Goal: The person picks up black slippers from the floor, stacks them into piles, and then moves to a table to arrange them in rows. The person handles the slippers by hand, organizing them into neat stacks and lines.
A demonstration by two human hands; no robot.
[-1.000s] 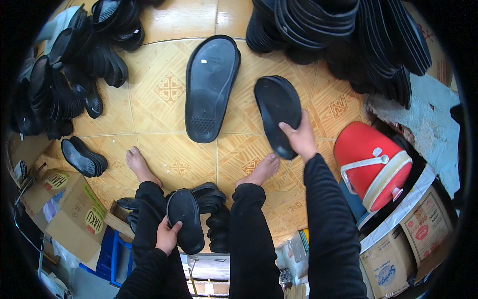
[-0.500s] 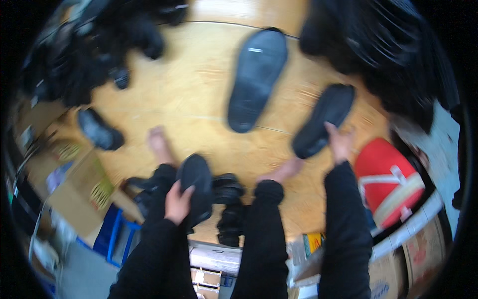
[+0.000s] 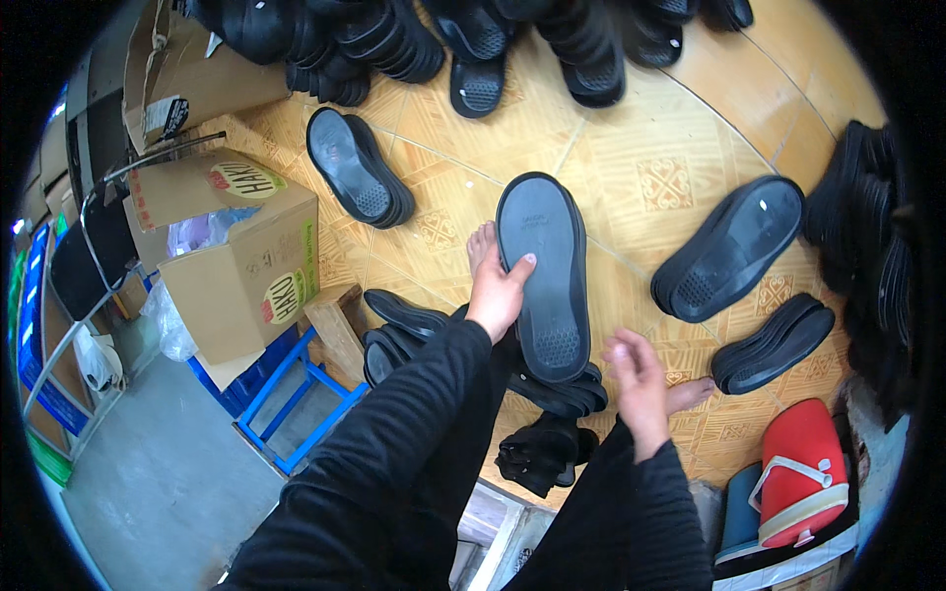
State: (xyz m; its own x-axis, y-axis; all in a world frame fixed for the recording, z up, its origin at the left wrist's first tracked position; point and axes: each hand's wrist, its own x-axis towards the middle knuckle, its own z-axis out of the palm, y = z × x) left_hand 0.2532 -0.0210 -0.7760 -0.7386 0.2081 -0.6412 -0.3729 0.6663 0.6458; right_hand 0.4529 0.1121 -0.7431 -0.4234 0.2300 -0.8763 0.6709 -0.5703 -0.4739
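My left hand [image 3: 496, 298] is closed on a black shoe sole [image 3: 552, 281], thumb across its upper face. The sole is held up in front of me, its textured heel end toward my lap. To the right of it, my right hand [image 3: 641, 386] is open and holds nothing, with loosely bent fingers. Partly hidden beneath the held sole lie more black soles [image 3: 581, 396]. Beyond my right hand are a stack of soles [image 3: 731, 251] and a smaller stack [image 3: 774, 345]. Another stack [image 3: 360, 169] lies ahead on the left.
Many black soles [image 3: 389, 44] stand in rows along the far side, with more piled at the right [image 3: 852, 197]. An open cardboard box [image 3: 246, 266] and a blue metal frame [image 3: 296, 414] are at the left. At the lower right is a red bucket-like container [image 3: 803, 473].
My right hand has let go of the sole it held and is now open. My left hand still grips a sole, now farther forward. The view has turned toward the left.
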